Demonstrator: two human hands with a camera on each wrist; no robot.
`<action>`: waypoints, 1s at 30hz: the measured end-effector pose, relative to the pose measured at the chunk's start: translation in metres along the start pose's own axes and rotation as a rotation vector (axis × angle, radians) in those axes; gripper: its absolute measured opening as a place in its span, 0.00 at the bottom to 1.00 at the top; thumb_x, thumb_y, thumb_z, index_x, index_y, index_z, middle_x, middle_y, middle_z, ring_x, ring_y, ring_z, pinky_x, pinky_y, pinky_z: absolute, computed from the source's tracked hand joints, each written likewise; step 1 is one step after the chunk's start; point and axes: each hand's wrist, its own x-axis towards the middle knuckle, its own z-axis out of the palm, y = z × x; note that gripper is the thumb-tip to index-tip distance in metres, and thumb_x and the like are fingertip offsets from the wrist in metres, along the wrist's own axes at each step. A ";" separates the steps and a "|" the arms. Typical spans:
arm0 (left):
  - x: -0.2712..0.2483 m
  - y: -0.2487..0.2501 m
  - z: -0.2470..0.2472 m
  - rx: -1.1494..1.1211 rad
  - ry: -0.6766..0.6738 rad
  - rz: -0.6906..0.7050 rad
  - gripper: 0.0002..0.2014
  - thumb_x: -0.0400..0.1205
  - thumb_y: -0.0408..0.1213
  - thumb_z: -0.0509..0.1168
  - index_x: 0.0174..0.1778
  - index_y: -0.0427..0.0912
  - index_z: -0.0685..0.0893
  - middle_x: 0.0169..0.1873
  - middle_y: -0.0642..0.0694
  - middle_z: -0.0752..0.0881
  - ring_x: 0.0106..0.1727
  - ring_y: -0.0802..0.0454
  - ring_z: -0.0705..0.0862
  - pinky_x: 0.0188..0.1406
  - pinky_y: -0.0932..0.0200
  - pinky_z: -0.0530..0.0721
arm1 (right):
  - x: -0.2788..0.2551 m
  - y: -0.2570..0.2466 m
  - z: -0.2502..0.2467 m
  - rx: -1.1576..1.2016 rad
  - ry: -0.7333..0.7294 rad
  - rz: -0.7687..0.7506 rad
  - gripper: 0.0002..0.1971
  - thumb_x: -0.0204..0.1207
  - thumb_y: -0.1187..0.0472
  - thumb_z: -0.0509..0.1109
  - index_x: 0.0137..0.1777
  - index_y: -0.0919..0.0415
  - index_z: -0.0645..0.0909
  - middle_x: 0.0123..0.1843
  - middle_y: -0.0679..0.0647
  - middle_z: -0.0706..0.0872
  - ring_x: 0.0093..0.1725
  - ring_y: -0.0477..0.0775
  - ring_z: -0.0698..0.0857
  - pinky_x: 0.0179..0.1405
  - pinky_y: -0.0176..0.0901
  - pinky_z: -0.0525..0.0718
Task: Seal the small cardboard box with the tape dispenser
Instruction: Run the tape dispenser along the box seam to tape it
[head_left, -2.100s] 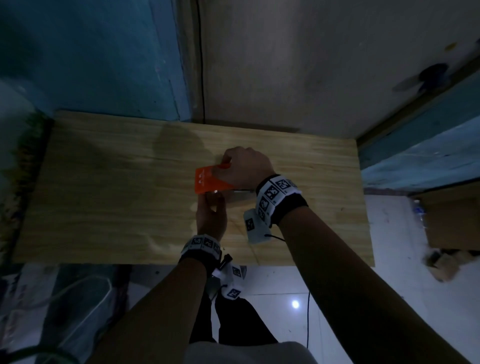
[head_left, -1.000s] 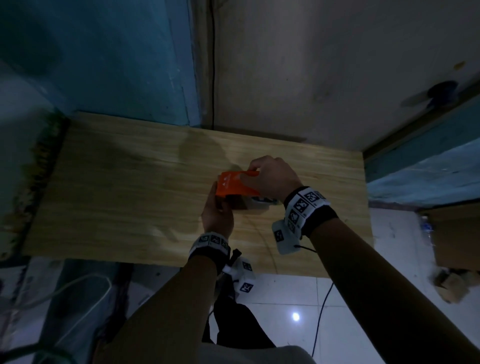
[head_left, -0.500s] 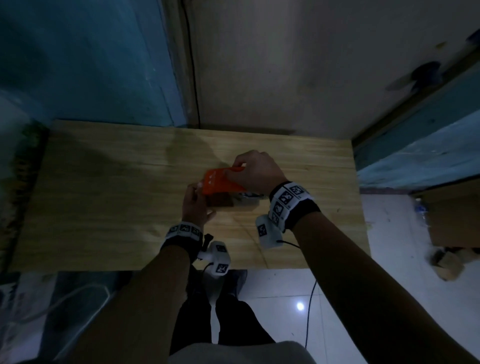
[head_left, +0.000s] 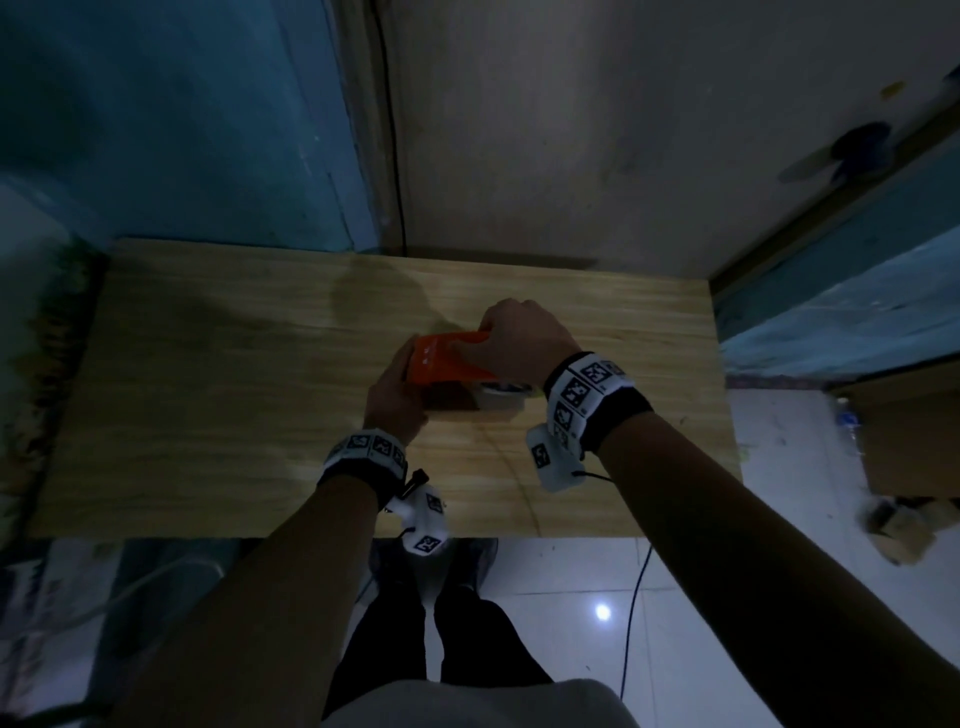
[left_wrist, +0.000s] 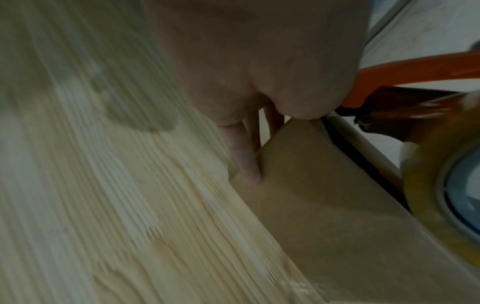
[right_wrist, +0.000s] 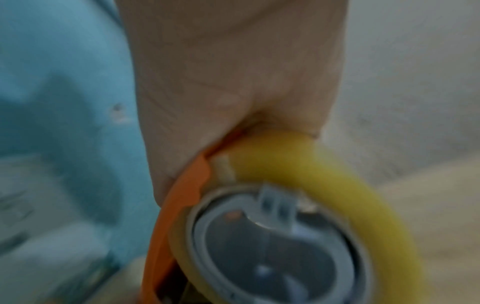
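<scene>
The small cardboard box (head_left: 451, 401) stands near the middle of the wooden table (head_left: 208, 395), mostly hidden under the orange tape dispenser (head_left: 447, 358). My right hand (head_left: 511, 338) grips the dispenser from above and holds it on the box top. The right wrist view shows its yellowish tape roll (right_wrist: 337, 174) on a grey hub beside the orange frame (right_wrist: 179, 205). My left hand (head_left: 400, 384) holds the box's left end. In the left wrist view its fingers (left_wrist: 244, 156) run down the far side of the brown box (left_wrist: 324, 205), with the dispenser (left_wrist: 415, 67) just above.
The table stands against a blue and grey wall (head_left: 519, 130). A cable (head_left: 631, 613) hangs from my right wrist over the front edge to the tiled floor. Cardboard pieces (head_left: 914, 447) lie on the floor at the right.
My left hand has shifted from the box's near side to its left end. My right hand keeps gripping the dispenser on top of the box.
</scene>
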 end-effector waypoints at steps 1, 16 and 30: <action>-0.001 0.003 -0.001 0.053 0.008 0.031 0.25 0.84 0.38 0.58 0.75 0.67 0.68 0.61 0.48 0.84 0.56 0.43 0.85 0.52 0.42 0.89 | 0.000 -0.001 -0.002 -0.045 -0.010 0.011 0.33 0.69 0.26 0.66 0.52 0.58 0.82 0.49 0.57 0.84 0.47 0.58 0.84 0.40 0.48 0.81; -0.019 0.023 0.003 0.286 0.095 0.100 0.23 0.85 0.60 0.38 0.69 0.61 0.70 0.41 0.47 0.88 0.37 0.47 0.86 0.40 0.49 0.89 | -0.020 0.034 -0.028 -0.064 -0.052 -0.064 0.32 0.71 0.29 0.68 0.30 0.62 0.82 0.25 0.54 0.82 0.25 0.54 0.82 0.23 0.42 0.75; -0.020 0.026 0.011 0.410 0.141 0.064 0.22 0.87 0.56 0.39 0.75 0.61 0.65 0.41 0.42 0.85 0.36 0.43 0.84 0.33 0.53 0.83 | -0.039 0.074 -0.033 -0.065 -0.069 -0.016 0.26 0.76 0.33 0.68 0.33 0.56 0.83 0.29 0.54 0.85 0.25 0.50 0.85 0.19 0.39 0.78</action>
